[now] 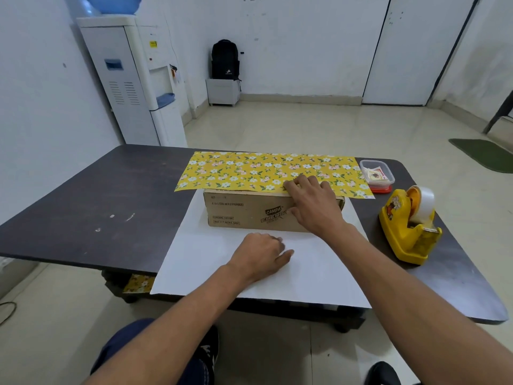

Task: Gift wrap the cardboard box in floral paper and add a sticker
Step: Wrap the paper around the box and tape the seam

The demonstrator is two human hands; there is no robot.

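Note:
A brown cardboard box with printed lettering lies on the wrapping paper in the middle of the dark table. The paper's far flap, yellow with white flowers, is folded over the box top. Its white underside spreads toward me past the table edge. My right hand rests on the box's near top edge, fingers pressing the floral flap down and thumb against the box front. My left hand lies on the white paper in front of the box, fingers loosely bent.
A yellow tape dispenser with a clear roll stands at the right of the table. Behind it is a small clear tub with a red lid underneath, holding stickers. A water dispenser stands beyond the table's far left.

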